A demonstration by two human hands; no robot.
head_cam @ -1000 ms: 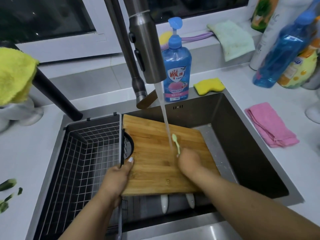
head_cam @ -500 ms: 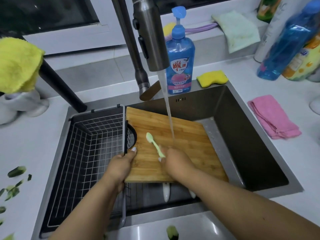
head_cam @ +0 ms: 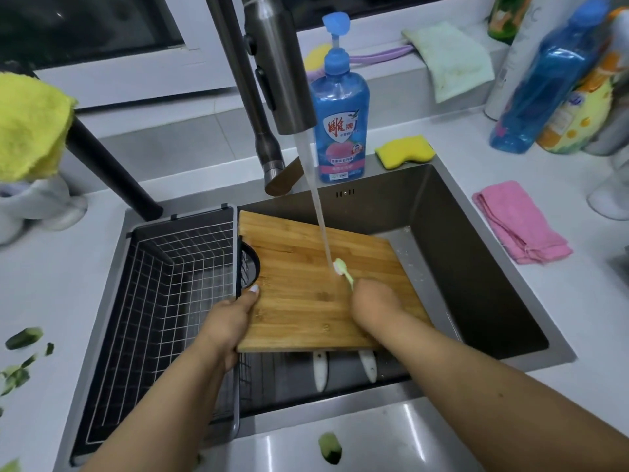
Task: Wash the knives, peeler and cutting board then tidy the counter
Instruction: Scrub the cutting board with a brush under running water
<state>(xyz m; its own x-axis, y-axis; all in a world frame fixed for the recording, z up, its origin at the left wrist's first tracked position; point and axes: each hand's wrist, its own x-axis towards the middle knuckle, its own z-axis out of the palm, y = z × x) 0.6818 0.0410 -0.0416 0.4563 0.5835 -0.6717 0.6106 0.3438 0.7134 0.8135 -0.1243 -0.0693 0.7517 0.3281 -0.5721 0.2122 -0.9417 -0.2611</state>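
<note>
A bamboo cutting board (head_cam: 306,294) lies tilted across the steel sink (head_cam: 476,267) under running water from the tap (head_cam: 279,63). My left hand (head_cam: 231,318) grips the board's left edge, thumb on top. My right hand (head_cam: 374,301) is shut on a pale green peeler (head_cam: 343,270), whose head rests on the board in the stream. Two white knife handles (head_cam: 320,369) (head_cam: 369,366) poke out from under the board's near edge; their blades are hidden.
A black wire basket (head_cam: 163,301) fills the sink's left half. Blue dish soap (head_cam: 340,114) and a yellow sponge (head_cam: 405,151) stand behind the sink. A pink cloth (head_cam: 520,223) lies on the right counter. Cucumber scraps (head_cam: 20,356) litter the left counter and the front rim.
My right hand swept the peeler from the stream toward the board's left, then back right into the water. My left hand kept its hold on the board.
</note>
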